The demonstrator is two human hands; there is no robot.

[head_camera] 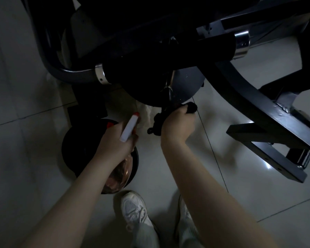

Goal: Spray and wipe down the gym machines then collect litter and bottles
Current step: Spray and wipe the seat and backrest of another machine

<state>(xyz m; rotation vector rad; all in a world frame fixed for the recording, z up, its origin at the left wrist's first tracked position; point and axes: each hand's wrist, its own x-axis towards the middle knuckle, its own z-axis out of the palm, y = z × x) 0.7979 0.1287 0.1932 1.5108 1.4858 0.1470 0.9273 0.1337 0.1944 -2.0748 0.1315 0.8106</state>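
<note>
In dim light my left hand [115, 142] grips a spray bottle [128, 129] by the neck. Its white head with a red nozzle points up toward the machine, and the clear body with pinkish liquid hangs below my wrist. My right hand [177, 122] is curled round a black handle [191, 106] that hangs from a metal clip [168, 83] under the black gym machine [249, 97]. Whether a cloth is wrapped in that grip I cannot tell. A black padded roller [168, 51] with chrome end caps crosses above both hands.
A black disc [186, 83] sits behind the clip. Black weight plates [79, 145] lie on the tiled floor under my left hand. Something white and crumpled [147, 111] lies between my hands. The machine's foot [276, 140] juts out at right. My white shoes [134, 210] stand below.
</note>
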